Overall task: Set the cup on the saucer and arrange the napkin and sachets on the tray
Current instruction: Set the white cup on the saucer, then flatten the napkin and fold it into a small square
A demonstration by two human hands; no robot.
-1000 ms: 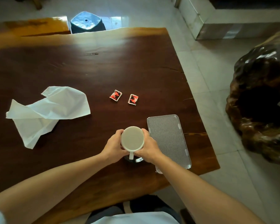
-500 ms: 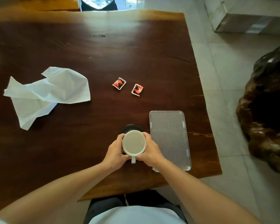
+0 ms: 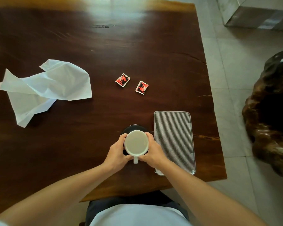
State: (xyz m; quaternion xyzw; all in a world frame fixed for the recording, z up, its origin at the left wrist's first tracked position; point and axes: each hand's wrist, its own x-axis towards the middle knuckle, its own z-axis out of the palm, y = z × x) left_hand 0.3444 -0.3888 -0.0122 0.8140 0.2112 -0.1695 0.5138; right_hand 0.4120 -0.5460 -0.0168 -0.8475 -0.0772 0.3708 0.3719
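Both hands [image 3: 136,154] grip cup [image 3: 136,143] over saucer [image 3: 134,127].

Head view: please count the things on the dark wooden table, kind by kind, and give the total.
White ceramic cup, held by both hands: 1
Dark round saucer: 1
Ribbed clear rectangular tray: 1
Crumpled white paper napkin: 1
Red and black sachets: 2
Total: 6

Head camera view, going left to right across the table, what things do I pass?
Crumpled white napkin → first red sachet → second red sachet → ribbed tray. The cup, saucer and both hands sit under the sachets' span, so they are left out.
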